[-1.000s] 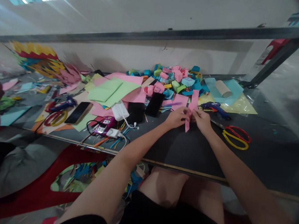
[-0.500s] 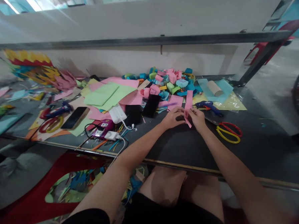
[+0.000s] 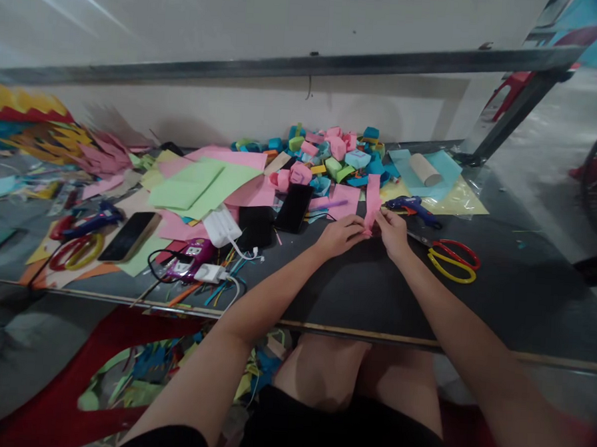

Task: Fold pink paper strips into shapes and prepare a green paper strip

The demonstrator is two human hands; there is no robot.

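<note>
Your left hand [image 3: 344, 235] and right hand [image 3: 393, 232] each pinch a pink paper strip [image 3: 373, 193] over the dark bench [image 3: 369, 297]. The strip's far end points toward the multicoloured paper pile [image 3: 336, 157]; scissors [image 3: 453, 259] lie beside your right hand.

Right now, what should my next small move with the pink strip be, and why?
I'd probably fold the far end of the pink strip back toward the fingertips: the left hand and right hand are both at its near part, while the far end sticks out past them, unheld.
</note>
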